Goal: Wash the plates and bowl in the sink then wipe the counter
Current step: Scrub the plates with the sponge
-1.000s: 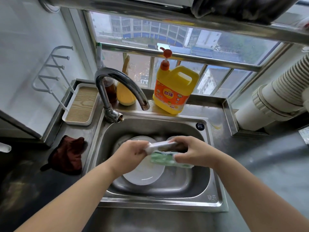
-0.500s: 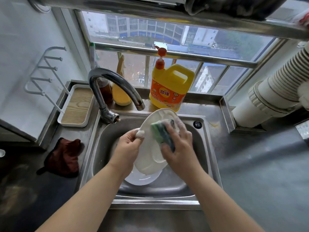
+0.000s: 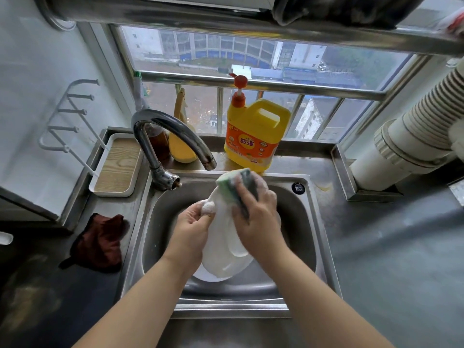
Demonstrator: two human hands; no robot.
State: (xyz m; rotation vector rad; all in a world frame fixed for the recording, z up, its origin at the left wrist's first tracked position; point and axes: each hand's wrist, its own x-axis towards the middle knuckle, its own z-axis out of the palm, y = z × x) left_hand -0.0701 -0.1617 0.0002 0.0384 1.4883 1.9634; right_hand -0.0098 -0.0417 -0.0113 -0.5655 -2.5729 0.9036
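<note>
A white plate (image 3: 222, 243) stands tilted on edge over the steel sink (image 3: 298, 237). My left hand (image 3: 193, 224) grips the plate's soapy left rim. My right hand (image 3: 256, 214) holds a green and yellow sponge (image 3: 232, 183) flat against the plate's upper part, near its top edge. Under the tilted plate, the rim of another white dish (image 3: 206, 275) shows on the sink floor. The rest of what lies in the sink is hidden by the plate and my arms.
A curved tap (image 3: 173, 136) arches over the sink's back left. A yellow detergent jug (image 3: 253, 131) stands on the ledge behind. A dark red cloth (image 3: 100, 241) lies on the counter at the left, a wood-lined tray (image 3: 118, 167) beyond it. A white duct (image 3: 411, 139) sits right.
The plate went from lying flat above the sink to standing tilted on edge. My right hand slid the sponge up the plate towards its top rim.
</note>
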